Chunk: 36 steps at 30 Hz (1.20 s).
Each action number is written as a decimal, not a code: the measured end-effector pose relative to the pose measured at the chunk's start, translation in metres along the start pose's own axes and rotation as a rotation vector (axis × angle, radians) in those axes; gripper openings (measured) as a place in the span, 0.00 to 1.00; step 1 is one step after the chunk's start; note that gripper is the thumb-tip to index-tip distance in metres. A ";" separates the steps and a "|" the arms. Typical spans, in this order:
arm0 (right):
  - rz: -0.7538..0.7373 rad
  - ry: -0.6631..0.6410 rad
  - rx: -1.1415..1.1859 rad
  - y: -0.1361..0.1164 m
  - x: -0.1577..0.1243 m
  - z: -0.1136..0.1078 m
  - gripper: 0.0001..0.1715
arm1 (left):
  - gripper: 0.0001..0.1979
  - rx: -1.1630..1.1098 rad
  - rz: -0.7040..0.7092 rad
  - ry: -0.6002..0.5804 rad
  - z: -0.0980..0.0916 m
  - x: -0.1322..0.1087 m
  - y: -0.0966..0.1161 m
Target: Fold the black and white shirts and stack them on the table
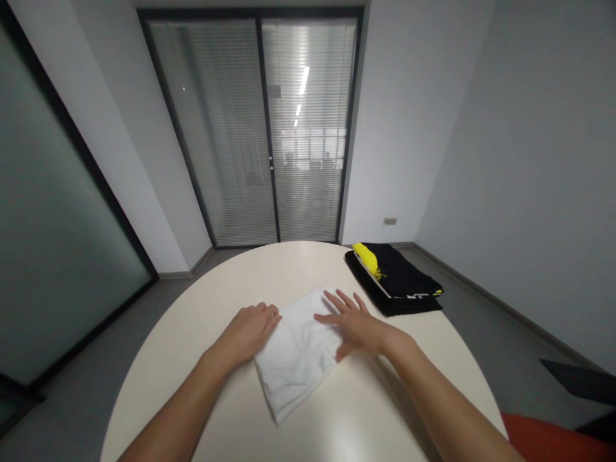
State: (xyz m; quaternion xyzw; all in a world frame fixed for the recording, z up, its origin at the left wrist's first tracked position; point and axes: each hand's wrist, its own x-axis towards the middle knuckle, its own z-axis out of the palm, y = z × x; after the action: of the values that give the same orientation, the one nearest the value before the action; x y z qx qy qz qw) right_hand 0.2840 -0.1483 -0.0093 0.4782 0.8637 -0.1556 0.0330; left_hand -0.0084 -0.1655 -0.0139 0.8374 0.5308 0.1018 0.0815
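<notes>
A folded piece of white cloth (299, 362), probably a garment, lies slightly askew on the round table, with soft wrinkles across its top. My left hand (254, 330) is at its upper left edge, fingers curled together over the border, fingertips partly hidden. Over the cloth's right side my right hand (357, 328) has its fingers spread apart, lying on or just above the fabric; whether it presses down cannot be made out. Nothing shows in the grasp of the right hand.
Folded black clothes with a yellow print (402, 273) are stacked at the table's far right edge. The pale round tabletop (192, 340) fills the foreground. A red chair (553, 443) stands at lower right. Beyond are a glass door with blinds (308, 160) and white walls.
</notes>
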 end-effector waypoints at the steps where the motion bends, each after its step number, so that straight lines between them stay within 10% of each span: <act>1: 0.056 0.044 -0.034 0.007 -0.002 -0.004 0.51 | 0.25 -0.007 -0.019 0.000 -0.003 -0.001 0.001; 6: 0.190 0.258 -0.030 0.035 -0.005 -0.011 0.32 | 0.29 -0.211 -0.002 -0.187 0.002 0.002 0.002; 9: 0.300 0.291 0.095 0.027 0.001 -0.005 0.26 | 0.19 -0.190 0.115 0.037 0.017 0.007 0.004; 11: 0.333 0.273 0.125 0.014 0.006 0.003 0.31 | 0.21 -0.149 0.220 0.153 0.028 0.010 0.005; 16: 0.306 0.216 0.002 -0.002 0.018 0.025 0.38 | 0.29 -0.092 0.261 -0.095 0.046 0.012 0.008; 28: 0.349 0.328 -0.009 0.005 0.023 0.027 0.35 | 0.40 -0.088 0.366 -0.203 0.038 -0.003 0.049; 36: 0.619 0.157 0.035 -0.011 0.013 0.006 0.44 | 0.29 -0.126 0.254 -0.005 0.045 0.009 0.027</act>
State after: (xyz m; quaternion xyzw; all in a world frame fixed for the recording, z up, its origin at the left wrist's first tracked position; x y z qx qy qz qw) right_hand 0.2678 -0.1450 -0.0150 0.7294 0.6743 -0.1156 0.0035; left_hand 0.0309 -0.1701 -0.0503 0.8914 0.4128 0.1422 0.1215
